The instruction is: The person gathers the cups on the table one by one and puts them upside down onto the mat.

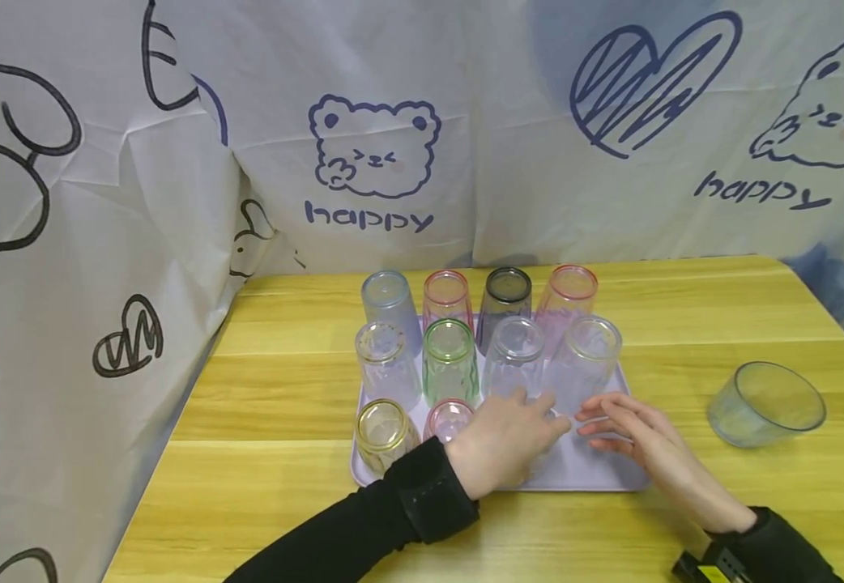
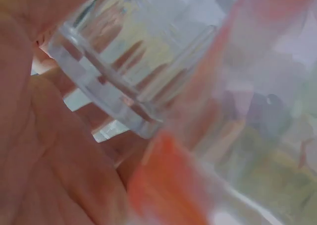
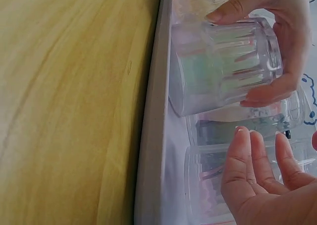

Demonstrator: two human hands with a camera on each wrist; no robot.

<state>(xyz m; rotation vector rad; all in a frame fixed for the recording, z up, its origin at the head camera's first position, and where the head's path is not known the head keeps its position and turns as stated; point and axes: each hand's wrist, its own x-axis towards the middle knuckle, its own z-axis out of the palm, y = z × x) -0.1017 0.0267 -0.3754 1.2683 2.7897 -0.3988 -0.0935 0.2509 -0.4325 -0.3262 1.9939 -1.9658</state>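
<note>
In the head view my left hand (image 1: 505,444) is over the front row of a lilac tray (image 1: 600,471). The right wrist view shows its thumb and fingers gripping a clear glass (image 3: 218,69), mouth down at the tray's edge; the hand hides most of this glass from the head camera. My right hand (image 1: 637,429) hovers just to the right, fingers apart and bent a little, nothing in them. Beside the left hand stand a pink-rimmed glass (image 1: 449,417) and an amber glass (image 1: 384,437), both upside down.
Behind the hands several upturned glasses fill two rows, among them a green glass (image 1: 451,364) and a dark grey glass (image 1: 505,304). A wide clear bowl (image 1: 765,409) rests on the wooden table (image 1: 269,453) right of the tray. A printed cloth (image 1: 509,210) hangs behind.
</note>
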